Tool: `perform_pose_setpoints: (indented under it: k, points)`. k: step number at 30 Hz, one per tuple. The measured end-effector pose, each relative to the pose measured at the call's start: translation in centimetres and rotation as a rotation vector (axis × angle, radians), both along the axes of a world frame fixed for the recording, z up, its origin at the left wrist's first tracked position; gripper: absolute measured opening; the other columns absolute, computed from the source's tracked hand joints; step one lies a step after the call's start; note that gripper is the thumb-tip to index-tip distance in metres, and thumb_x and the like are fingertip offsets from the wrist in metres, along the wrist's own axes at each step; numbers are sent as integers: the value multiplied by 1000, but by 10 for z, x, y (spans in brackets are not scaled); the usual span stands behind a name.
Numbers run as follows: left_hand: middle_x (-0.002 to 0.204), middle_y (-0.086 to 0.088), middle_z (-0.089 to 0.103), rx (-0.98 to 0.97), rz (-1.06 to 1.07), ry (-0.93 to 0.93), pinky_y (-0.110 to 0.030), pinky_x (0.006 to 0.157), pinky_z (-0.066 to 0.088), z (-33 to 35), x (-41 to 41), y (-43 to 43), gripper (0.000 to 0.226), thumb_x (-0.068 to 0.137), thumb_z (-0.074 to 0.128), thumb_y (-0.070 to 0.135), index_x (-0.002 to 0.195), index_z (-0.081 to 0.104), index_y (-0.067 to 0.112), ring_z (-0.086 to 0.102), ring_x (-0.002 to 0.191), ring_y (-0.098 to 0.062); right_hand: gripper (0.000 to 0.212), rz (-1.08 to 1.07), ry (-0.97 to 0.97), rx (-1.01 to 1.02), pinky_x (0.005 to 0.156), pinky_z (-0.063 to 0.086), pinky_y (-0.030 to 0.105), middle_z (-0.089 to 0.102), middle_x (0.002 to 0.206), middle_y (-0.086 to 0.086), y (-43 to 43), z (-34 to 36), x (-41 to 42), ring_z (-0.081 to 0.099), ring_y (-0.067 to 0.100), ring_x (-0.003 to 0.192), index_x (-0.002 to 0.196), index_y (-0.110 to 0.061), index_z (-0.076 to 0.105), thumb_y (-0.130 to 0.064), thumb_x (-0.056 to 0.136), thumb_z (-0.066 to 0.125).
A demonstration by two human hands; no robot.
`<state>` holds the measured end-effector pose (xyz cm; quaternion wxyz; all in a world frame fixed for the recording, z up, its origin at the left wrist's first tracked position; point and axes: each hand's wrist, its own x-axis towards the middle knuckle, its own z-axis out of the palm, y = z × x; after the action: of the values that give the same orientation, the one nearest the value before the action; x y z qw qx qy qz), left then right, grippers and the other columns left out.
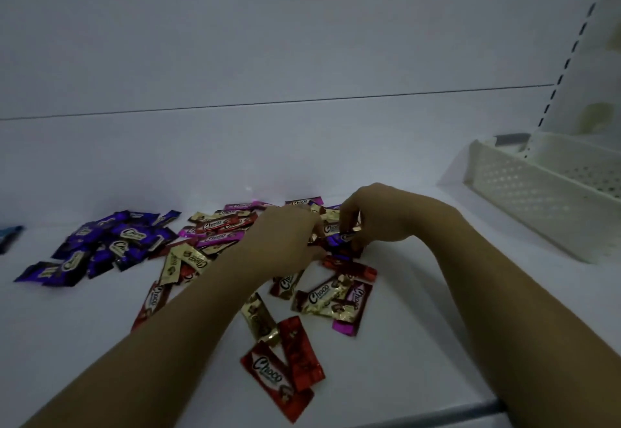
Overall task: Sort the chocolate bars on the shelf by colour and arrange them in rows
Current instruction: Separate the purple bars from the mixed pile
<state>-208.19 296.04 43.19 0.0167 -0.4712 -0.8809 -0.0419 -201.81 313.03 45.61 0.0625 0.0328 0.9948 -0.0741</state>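
Seen from the head camera, both hands were busy in the mixed heap (215,226) of chocolate bars on the white shelf (420,327). The right hand (376,216) had its fingers curled down, pinching what looked like a purple bar (337,239) by its end. The left hand (285,236) reached in just beside that pinch, fingertips among the wrappers; whether it held one I could not tell. Well left of the grip lay a purple pile (111,243). Nearer the person than the grip, two red bars (295,350) overlapped. Off to its right stood a white basket (524,192)
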Motion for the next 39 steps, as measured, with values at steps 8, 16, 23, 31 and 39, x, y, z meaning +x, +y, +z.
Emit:
perform_pose_setpoints:
  k: [8, 16, 23, 31, 39]
  points:
    - [128, 1, 44, -34, 9, -111, -31, 97, 37, -6, -8, -1, 44, 93, 59, 35, 135, 51, 25, 42, 117, -16, 20, -80, 174, -157, 60, 39, 20, 63, 95, -5, 22, -11, 15, 53, 5, 75, 99, -24, 61, -30, 83, 73]
    - [116, 3, 40, -1, -18, -222, -35, 98, 38, -11, -11, -7, 47, 94, 55, 15, 132, 46, 42, 37, 110, -14, 21, -146, 269, -156, 71, 49, 32, 68, 96, 0, 21, -23, 7, 59, 17, 81, 104, -17, 68, -30, 87, 67]
    - [132, -2, 37, -36, -17, -155, -37, 103, 38, -11, -18, -5, 55, 96, 51, 38, 146, 27, 38, 38, 121, -19, 16, -254, 418, -184, 57, 36, 24, 61, 87, -5, 30, -27, -3, 52, 11, 72, 103, -20, 67, -30, 91, 61]
    - [115, 4, 40, -32, -34, -61, -34, 91, 42, -13, -12, 0, 55, 83, 50, 68, 128, 49, 36, 39, 102, -12, 20, -177, 362, -218, 80, 45, 30, 65, 113, 2, 21, -36, -13, 58, 21, 100, 110, -17, 65, -27, 93, 59]
    - [117, 2, 50, 39, -66, 72, -39, 94, 42, -20, -8, 4, 30, 92, 47, 32, 120, 55, 24, 47, 106, -15, 14, -204, 376, -221, 72, 44, 30, 64, 96, 2, 28, -41, -18, 57, 20, 87, 105, -17, 61, -24, 94, 56]
